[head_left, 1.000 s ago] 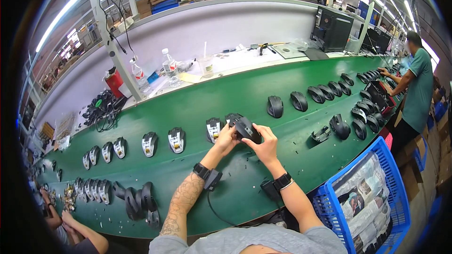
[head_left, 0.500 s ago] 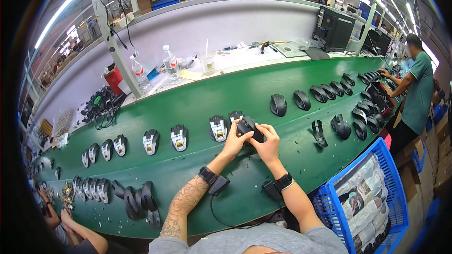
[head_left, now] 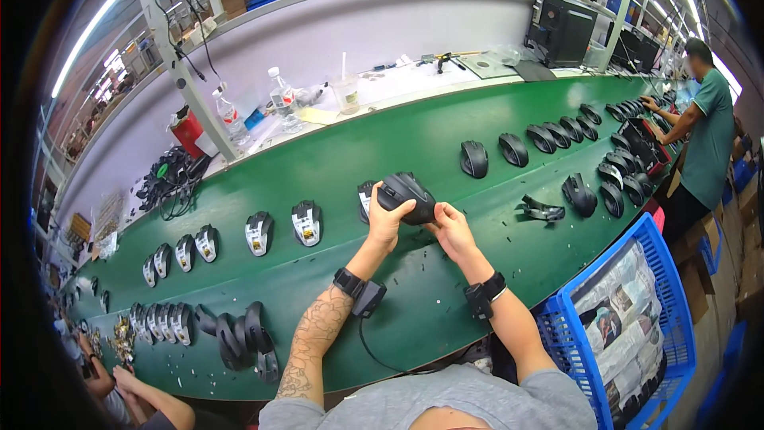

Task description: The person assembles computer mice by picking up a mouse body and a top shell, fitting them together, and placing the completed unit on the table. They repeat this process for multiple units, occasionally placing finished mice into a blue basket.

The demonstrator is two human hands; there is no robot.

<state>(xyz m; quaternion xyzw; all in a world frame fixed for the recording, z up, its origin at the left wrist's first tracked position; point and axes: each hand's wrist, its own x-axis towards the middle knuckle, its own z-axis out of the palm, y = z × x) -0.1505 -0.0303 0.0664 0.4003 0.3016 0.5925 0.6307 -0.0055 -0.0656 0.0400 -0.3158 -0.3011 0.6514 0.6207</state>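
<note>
A black computer mouse (head_left: 407,196) is held over the green bench (head_left: 350,271), tilted with its rounded top toward me. My left hand (head_left: 386,221) grips its left side, thumb across the near edge. My right hand (head_left: 452,231) pinches at its lower right end with thumb and fingertips; anything small between them is hidden. Just behind my left hand, a half-assembled mouse with a pale inner body (head_left: 366,197) is partly covered. More open mice (head_left: 306,224) stand in a row to the left. Closed black mice (head_left: 474,159) line the bench to the right.
A curved black shell piece (head_left: 541,209) lies right of my hands. Black shells (head_left: 239,338) are heaped at the near left. A blue basket (head_left: 569,326) stands at the bench's right edge. A co-worker in green (head_left: 707,143) works at the far right; another person's arms (head_left: 151,398) show lower left.
The mouse has turned in my hands and shows more of its top. My right hand has shifted to its lower right end. The curved shell piece on the right now lies at another angle.
</note>
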